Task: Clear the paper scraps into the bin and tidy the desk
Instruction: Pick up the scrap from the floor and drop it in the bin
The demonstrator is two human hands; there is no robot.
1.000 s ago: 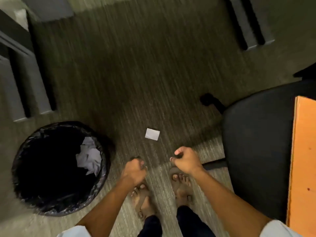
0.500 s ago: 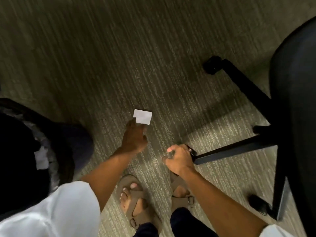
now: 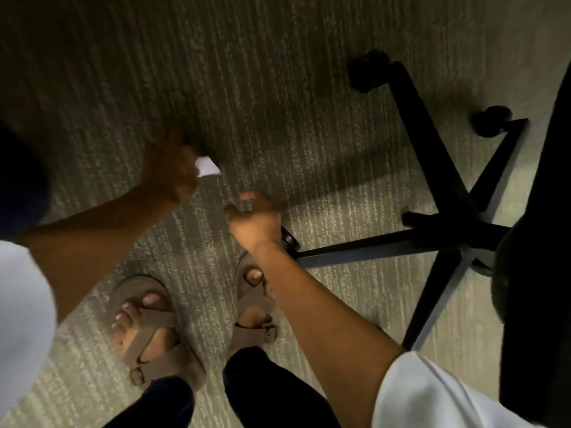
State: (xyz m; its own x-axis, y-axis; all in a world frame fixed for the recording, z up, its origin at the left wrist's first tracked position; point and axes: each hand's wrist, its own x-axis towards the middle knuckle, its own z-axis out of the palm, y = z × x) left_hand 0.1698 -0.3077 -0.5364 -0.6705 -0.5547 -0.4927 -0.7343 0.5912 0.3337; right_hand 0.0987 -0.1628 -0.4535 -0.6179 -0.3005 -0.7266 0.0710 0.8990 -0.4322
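I am bent low over the carpet, and my left hand (image 3: 173,168) is down on the one paper scrap (image 3: 208,167) I can see. The white piece pokes out just past my fingers, on the side toward my right hand. My fingers curl over it, but the blur hides whether I have it pinched or am only touching it, so I cannot tell if it is off the floor. My right hand (image 3: 255,219) hangs near the left one, a little closer to my body, clenched into a fist above my right sandal (image 3: 251,299); whether anything is inside the fist I cannot tell. Beyond that hand, on the far side from the scrap, the chair base (image 3: 445,217) spreads its black legs.

I judge the job to be midway: this scrap is reached but not binned. The bin is out of view, and so is the desk, so I cannot say how tidy that surface is. What is left, as far as I can see, is carrying this piece to the bin.
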